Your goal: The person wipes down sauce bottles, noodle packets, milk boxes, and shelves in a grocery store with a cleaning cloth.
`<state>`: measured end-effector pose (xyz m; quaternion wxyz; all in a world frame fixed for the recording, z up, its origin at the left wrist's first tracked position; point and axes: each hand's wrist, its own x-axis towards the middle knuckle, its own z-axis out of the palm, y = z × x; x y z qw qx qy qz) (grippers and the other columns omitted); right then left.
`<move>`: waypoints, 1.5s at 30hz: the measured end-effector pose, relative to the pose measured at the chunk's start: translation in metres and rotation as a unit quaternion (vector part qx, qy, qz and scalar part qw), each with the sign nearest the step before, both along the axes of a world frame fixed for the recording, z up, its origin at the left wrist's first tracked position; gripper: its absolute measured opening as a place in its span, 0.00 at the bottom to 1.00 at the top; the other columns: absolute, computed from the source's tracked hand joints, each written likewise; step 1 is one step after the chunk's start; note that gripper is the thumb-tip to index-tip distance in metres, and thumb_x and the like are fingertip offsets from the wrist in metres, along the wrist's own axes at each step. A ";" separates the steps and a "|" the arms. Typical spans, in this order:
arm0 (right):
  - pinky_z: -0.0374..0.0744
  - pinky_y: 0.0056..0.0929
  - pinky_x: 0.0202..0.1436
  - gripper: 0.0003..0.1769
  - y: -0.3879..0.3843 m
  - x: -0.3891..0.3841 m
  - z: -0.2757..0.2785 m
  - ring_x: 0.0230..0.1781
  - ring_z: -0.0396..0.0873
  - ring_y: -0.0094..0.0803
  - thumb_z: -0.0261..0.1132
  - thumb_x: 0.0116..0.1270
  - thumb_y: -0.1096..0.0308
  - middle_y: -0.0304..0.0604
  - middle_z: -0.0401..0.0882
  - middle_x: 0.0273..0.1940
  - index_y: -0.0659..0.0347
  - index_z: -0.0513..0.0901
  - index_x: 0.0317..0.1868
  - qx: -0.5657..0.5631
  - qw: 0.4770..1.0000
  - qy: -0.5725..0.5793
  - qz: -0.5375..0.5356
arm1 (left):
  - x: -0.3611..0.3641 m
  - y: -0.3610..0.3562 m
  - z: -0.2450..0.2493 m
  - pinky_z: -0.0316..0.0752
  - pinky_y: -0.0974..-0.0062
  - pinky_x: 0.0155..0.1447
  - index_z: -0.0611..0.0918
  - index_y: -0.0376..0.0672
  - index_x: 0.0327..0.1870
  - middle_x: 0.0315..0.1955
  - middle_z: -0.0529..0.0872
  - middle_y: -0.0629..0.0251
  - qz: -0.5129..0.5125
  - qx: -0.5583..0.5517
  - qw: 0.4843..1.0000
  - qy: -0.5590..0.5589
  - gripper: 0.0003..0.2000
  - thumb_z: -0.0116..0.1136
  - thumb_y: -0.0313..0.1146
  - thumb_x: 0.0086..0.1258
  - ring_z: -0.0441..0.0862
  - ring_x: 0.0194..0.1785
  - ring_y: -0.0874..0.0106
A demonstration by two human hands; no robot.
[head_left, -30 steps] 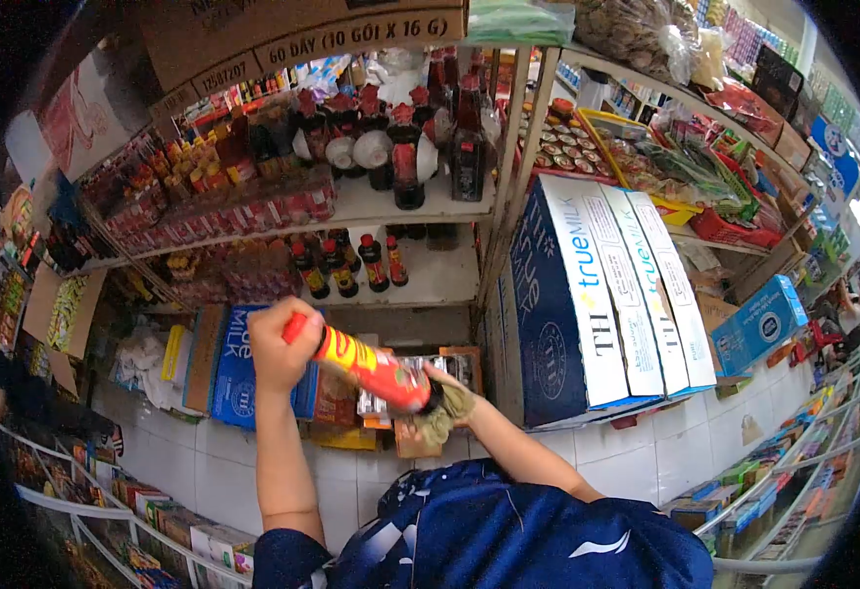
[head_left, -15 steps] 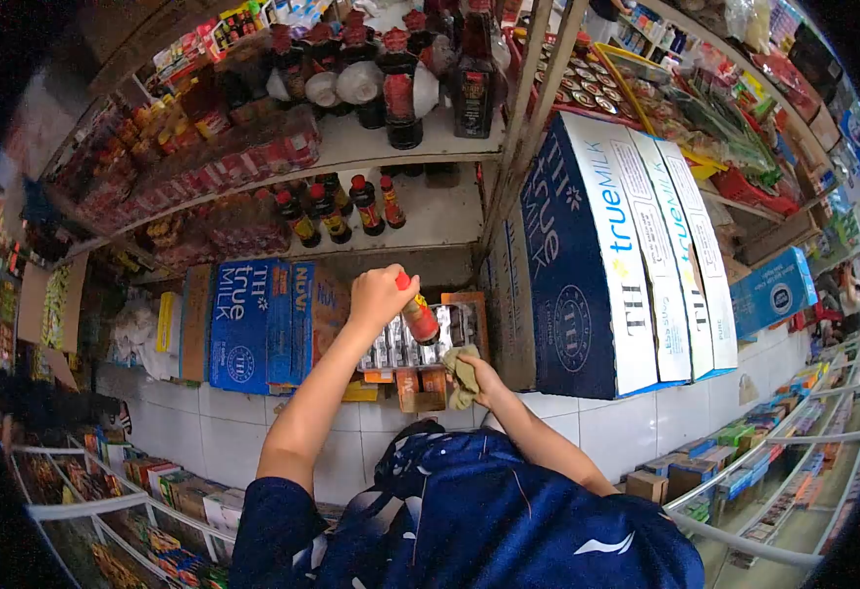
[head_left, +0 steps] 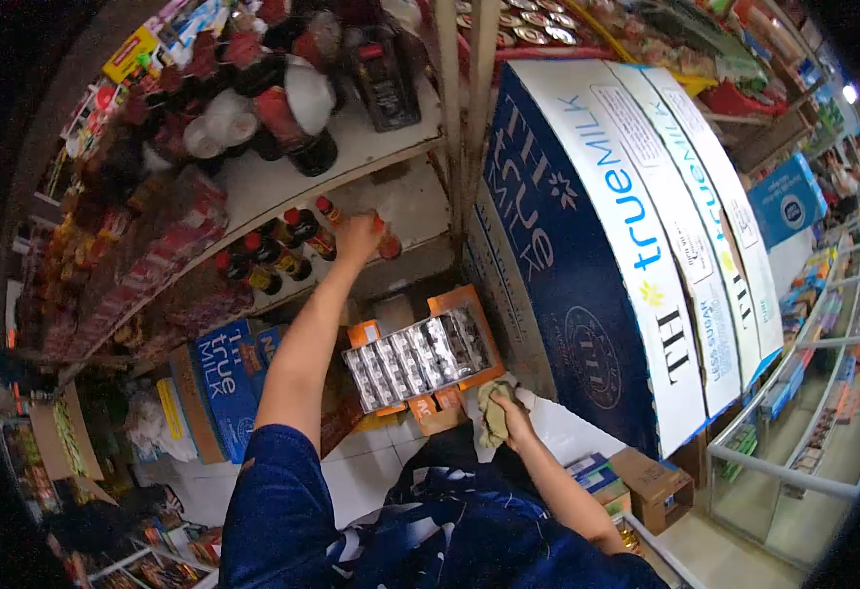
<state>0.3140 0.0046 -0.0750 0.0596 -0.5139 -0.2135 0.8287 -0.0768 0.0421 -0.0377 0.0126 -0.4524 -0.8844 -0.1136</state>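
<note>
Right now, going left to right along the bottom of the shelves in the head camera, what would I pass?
small blue milk box → orange tray of silver packs → cloth in the right hand → big blue milk cartons → glass display case

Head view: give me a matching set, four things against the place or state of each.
1 left hand
2 right hand
3 milk cartons
4 orange tray

A grips a cloth
B full of silver packs
C grips a bottle on the shelf
D blue and white, right of the shelf post

Pairs: 1-C, 2-A, 3-D, 4-B
</note>
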 end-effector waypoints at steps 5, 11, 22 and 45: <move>0.77 0.29 0.24 0.16 -0.004 0.022 -0.012 0.23 0.77 0.34 0.56 0.60 0.61 0.44 0.75 0.29 0.65 0.70 0.42 0.019 0.995 -0.025 -0.098 | -0.037 0.038 -0.037 0.73 0.61 0.37 0.75 0.42 0.38 0.32 0.79 0.53 0.024 -0.060 0.998 0.024 0.13 0.52 0.42 0.58 0.78 0.37 0.57; 0.77 0.29 0.25 0.17 -0.005 0.017 -0.007 0.23 0.77 0.34 0.55 0.61 0.60 0.45 0.75 0.30 0.64 0.70 0.45 0.022 0.992 -0.040 -0.121 | -0.068 0.058 -0.071 0.72 0.59 0.44 0.73 0.42 0.45 0.35 0.78 0.52 -0.037 -0.051 0.997 0.049 0.13 0.50 0.37 0.60 0.76 0.44 0.58; 0.77 0.32 0.24 0.19 0.003 0.001 -0.021 0.24 0.76 0.34 0.55 0.61 0.56 0.44 0.74 0.30 0.62 0.71 0.45 -0.008 0.993 -0.023 -0.112 | -0.081 0.076 -0.060 0.58 0.61 0.62 0.65 0.41 0.58 0.57 0.65 0.52 -0.019 -0.078 0.996 -0.042 0.24 0.51 0.34 0.58 0.63 0.60 0.56; 0.74 0.23 0.35 0.16 0.000 -0.023 -0.008 0.32 0.76 0.27 0.56 0.60 0.63 0.42 0.76 0.35 0.64 0.72 0.45 0.153 0.988 -0.002 0.011 | -0.083 -0.038 -0.154 0.69 0.62 0.48 0.76 0.37 0.44 0.40 0.76 0.48 0.042 0.052 0.989 -0.136 0.19 0.60 0.37 0.52 0.74 0.46 0.56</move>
